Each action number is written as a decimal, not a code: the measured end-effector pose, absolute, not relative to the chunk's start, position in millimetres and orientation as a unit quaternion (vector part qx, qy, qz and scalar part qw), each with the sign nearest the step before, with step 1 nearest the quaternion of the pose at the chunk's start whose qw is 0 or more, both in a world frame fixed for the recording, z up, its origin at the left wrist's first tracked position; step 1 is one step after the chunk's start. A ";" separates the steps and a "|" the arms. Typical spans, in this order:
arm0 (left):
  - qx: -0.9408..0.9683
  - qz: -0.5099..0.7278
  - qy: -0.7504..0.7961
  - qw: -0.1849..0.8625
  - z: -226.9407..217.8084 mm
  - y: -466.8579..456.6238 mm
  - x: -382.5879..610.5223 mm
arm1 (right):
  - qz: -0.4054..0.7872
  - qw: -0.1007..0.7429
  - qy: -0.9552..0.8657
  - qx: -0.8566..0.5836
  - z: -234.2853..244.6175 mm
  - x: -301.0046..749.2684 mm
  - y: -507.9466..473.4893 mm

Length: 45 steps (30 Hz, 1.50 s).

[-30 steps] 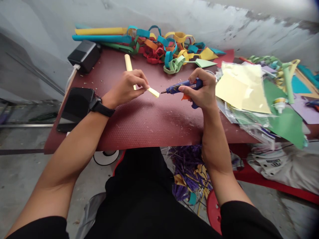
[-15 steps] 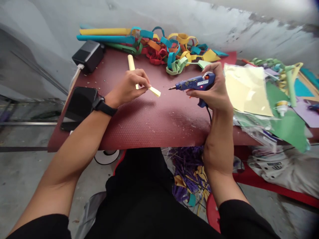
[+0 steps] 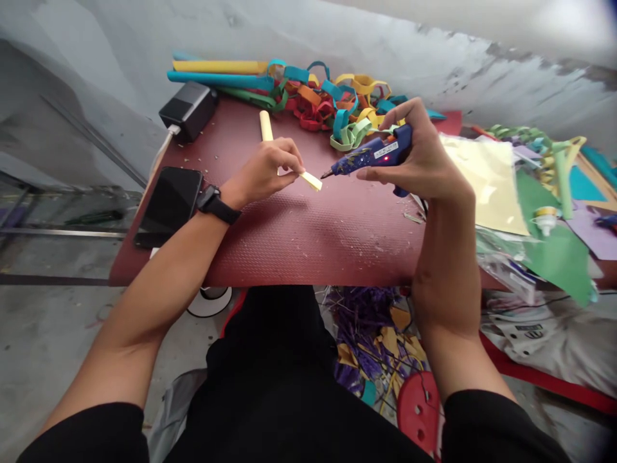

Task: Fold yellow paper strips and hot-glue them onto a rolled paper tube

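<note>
My left hand [image 3: 274,166] pinches a pale yellow paper strip [image 3: 312,181] between thumb and fingers, its free end pointing right. A rolled pale yellow paper tube [image 3: 265,125] shows behind that hand; its lower part is hidden, so I cannot tell if it joins the strip. In my right hand [image 3: 419,154] is a blue hot glue gun [image 3: 371,156] with a small red light lit. Its nozzle tip sits just above the strip's free end; whether they touch I cannot tell.
Paper chains [image 3: 313,106] and rolled paper tubes [image 3: 222,67] line the table's back. A phone [image 3: 168,199] and a black power adapter [image 3: 187,109] lie left. Yellow sheets [image 3: 486,173], green paper [image 3: 554,251] and a glue bottle [image 3: 546,220] are right. Purple scraps [image 3: 361,321] cover the floor.
The glue gun has tilted, and its nozzle has come close to the strip's end. My left hand still pinches the strip. The whole view has shifted slightly.
</note>
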State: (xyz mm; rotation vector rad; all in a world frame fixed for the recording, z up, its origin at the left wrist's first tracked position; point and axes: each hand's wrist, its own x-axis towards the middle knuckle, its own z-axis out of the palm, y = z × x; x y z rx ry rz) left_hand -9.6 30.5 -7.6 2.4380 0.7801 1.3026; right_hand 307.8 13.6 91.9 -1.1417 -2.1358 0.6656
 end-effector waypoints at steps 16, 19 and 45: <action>0.831 0.452 0.270 0.177 -8.1 28.2 -5.6 | 0.209 0.356 -0.823 -0.390 70.1 306.7 27.4; 0.828 0.452 0.271 0.191 -8.5 28.4 -5.0 | 0.248 0.353 -0.812 -0.394 66.8 308.0 23.7; 0.786 0.453 0.328 0.263 4.0 21.0 0.3 | 0.228 0.352 -0.807 -0.416 49.4 317.1 23.5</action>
